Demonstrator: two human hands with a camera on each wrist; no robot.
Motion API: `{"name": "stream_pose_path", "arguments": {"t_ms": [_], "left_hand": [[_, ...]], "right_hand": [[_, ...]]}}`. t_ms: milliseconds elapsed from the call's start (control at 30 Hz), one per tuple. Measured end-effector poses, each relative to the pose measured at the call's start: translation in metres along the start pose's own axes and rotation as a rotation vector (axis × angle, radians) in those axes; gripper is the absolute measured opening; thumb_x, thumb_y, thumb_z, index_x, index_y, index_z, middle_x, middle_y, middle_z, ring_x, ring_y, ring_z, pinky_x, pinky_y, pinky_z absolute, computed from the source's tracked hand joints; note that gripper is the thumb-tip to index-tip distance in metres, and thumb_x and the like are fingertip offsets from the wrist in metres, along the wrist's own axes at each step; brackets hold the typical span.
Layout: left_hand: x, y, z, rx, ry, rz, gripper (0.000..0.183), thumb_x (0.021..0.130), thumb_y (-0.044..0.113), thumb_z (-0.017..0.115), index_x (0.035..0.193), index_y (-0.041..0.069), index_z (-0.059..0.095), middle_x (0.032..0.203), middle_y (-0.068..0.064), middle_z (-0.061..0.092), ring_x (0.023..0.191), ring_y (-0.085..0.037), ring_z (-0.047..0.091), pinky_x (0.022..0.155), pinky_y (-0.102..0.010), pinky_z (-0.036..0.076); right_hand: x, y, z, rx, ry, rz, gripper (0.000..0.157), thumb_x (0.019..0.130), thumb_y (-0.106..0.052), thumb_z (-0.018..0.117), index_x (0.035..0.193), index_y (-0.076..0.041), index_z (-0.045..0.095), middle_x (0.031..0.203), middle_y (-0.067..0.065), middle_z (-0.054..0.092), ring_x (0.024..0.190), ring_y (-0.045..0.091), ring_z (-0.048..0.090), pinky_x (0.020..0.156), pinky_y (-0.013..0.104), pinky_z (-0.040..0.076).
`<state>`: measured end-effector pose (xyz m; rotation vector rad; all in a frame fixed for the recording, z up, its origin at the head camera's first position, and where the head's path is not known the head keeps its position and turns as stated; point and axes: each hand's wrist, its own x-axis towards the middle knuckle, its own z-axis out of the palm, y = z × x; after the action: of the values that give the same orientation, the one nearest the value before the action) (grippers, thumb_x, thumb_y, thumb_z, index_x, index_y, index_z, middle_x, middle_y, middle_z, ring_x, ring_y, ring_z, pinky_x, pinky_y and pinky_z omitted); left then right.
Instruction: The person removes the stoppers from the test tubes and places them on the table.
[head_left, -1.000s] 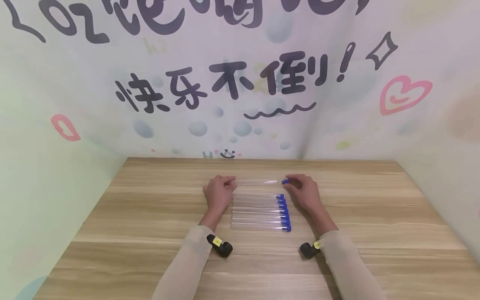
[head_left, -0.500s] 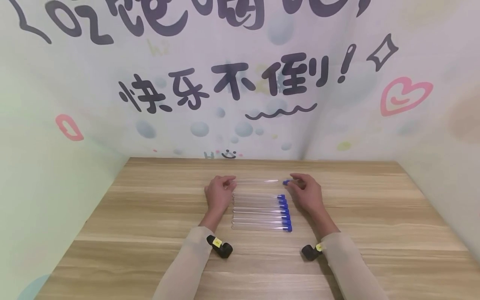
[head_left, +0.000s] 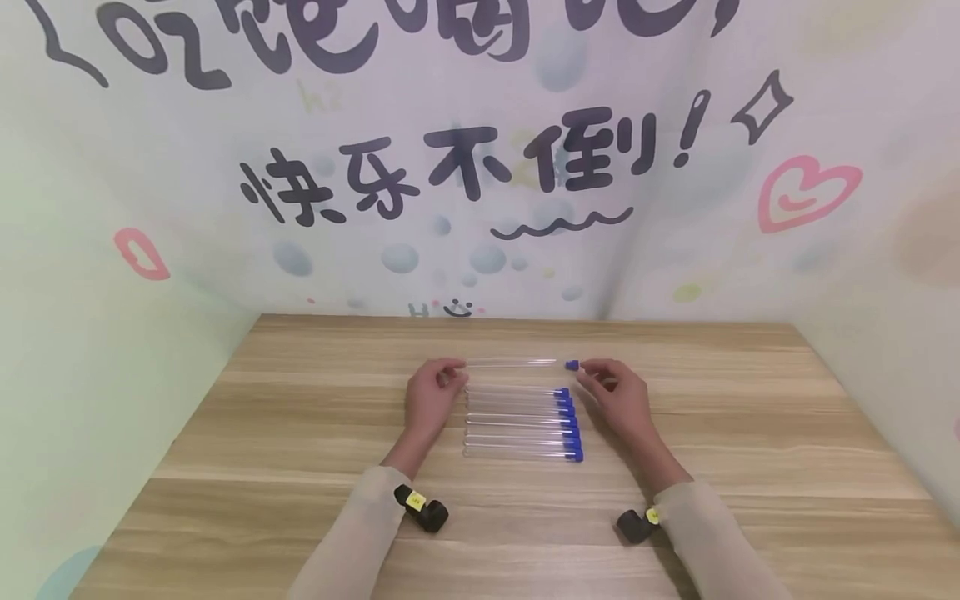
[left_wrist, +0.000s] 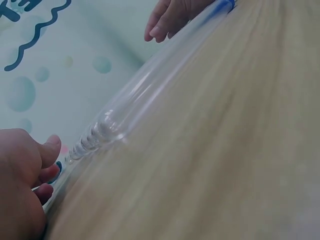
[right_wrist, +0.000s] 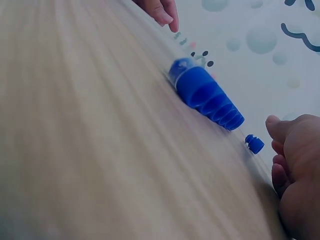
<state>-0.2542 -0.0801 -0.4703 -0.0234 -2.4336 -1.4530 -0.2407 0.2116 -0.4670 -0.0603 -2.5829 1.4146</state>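
An uncapped clear test tube lies crosswise at the far side of the wooden table. My left hand is at its closed left end, fingers loosely bent, fingertips right beside the glass. A small blue stopper lies by itself just off the tube's mouth. My right hand is to the right of it, and the right wrist view shows a gap between the fingers and the loose stopper. Nearer to me, several stoppered test tubes lie side by side, their blue ends to the right.
Behind the table hangs a white printed cloth with dark lettering and pale bubbles. Pale walls close in the left and right sides. A small black camera is strapped at each wrist.
My right hand has let go of the blue stopper, leaving it on the table, and drawn back slightly. My left hand has also drawn a little back from the tube's end.
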Motion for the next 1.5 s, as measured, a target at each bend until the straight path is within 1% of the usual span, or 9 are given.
{"name": "stream_pose_path", "arguments": {"t_ms": [133,267,400,500,667,867,1067,1300,1500], "left_hand": [[-0.0040,-0.0019,-0.0042,-0.021,-0.039,0.003,0.017,0.082,0.014,0.076,0.099,0.014,0.072,0.085,0.000,0.062,0.071,-0.015,0.052,0.063,-0.029,0.044],[-0.0077,-0.0030,-0.0074,-0.024,-0.069,0.011,0.018,0.081,0.013,0.077,0.098,0.014,0.073,0.085,0.000,0.062,0.070,-0.015,0.051,0.063,-0.029,0.043],[-0.0081,-0.0039,-0.0085,-0.005,-0.099,0.016,0.018,0.081,0.014,0.077,0.099,0.015,0.073,0.085,0.001,0.061,0.072,-0.015,0.052,0.064,-0.030,0.044],[-0.0071,-0.0041,-0.0089,0.010,-0.108,0.017,0.018,0.081,0.014,0.077,0.098,0.015,0.073,0.086,0.002,0.061,0.073,-0.015,0.052,0.065,-0.029,0.045],[-0.0066,-0.0027,-0.0095,0.026,-0.108,0.033,0.015,0.082,0.012,0.076,0.097,0.013,0.074,0.084,0.002,0.062,0.074,-0.015,0.053,0.067,-0.030,0.046],[-0.0066,-0.0017,-0.0080,0.077,-0.119,0.063,0.011,0.083,0.014,0.075,0.094,0.012,0.074,0.084,0.002,0.063,0.075,-0.015,0.054,0.069,-0.031,0.046],[-0.0062,-0.0007,-0.0054,0.108,-0.124,0.052,0.011,0.084,0.015,0.074,0.094,0.014,0.075,0.084,0.002,0.064,0.075,-0.013,0.054,0.069,-0.031,0.046],[-0.0069,0.0014,-0.0047,0.120,-0.111,0.045,0.011,0.082,0.014,0.075,0.093,0.012,0.075,0.081,0.002,0.063,0.073,-0.014,0.054,0.068,-0.031,0.046],[-0.0073,0.0024,-0.0046,0.138,-0.100,0.064,0.012,0.080,0.011,0.077,0.092,0.011,0.076,0.078,0.002,0.062,0.070,-0.014,0.054,0.066,-0.031,0.046]], "right_hand": [[-0.0049,-0.0008,-0.0004,-0.023,-0.048,-0.026,0.024,0.090,-0.031,0.068,0.108,-0.016,0.068,0.099,0.002,0.065,0.092,0.018,0.057,0.081,0.036,0.047],[-0.0072,-0.0013,-0.0009,-0.043,-0.110,-0.067,0.024,0.091,-0.029,0.067,0.110,-0.015,0.069,0.103,0.003,0.067,0.093,0.019,0.059,0.083,0.036,0.048],[-0.0084,-0.0017,-0.0014,-0.042,-0.135,-0.081,0.024,0.092,-0.027,0.065,0.111,-0.013,0.069,0.106,0.004,0.067,0.097,0.020,0.059,0.085,0.038,0.048],[-0.0096,-0.0019,-0.0007,-0.044,-0.140,-0.072,0.024,0.093,-0.030,0.064,0.110,-0.014,0.069,0.107,0.004,0.067,0.099,0.020,0.059,0.087,0.039,0.047],[-0.0102,-0.0028,0.0015,-0.055,-0.145,-0.081,0.027,0.093,-0.032,0.062,0.110,-0.012,0.070,0.108,0.005,0.067,0.102,0.022,0.059,0.089,0.041,0.046],[-0.0094,-0.0059,0.0016,-0.074,-0.141,-0.092,0.021,0.092,-0.024,0.065,0.107,-0.010,0.071,0.104,0.006,0.068,0.101,0.022,0.061,0.089,0.042,0.046],[-0.0087,-0.0060,0.0003,-0.107,-0.147,-0.098,0.022,0.092,-0.025,0.065,0.107,-0.009,0.071,0.104,0.006,0.069,0.102,0.024,0.061,0.090,0.043,0.046],[-0.0045,-0.0034,-0.0026,-0.107,-0.203,-0.084,0.019,0.092,-0.021,0.065,0.107,-0.011,0.072,0.108,0.007,0.068,0.107,0.026,0.059,0.093,0.044,0.044],[-0.0014,-0.0009,-0.0053,-0.132,-0.244,-0.121,0.017,0.091,-0.020,0.067,0.107,-0.014,0.073,0.108,0.005,0.068,0.105,0.024,0.059,0.091,0.044,0.045]]}}
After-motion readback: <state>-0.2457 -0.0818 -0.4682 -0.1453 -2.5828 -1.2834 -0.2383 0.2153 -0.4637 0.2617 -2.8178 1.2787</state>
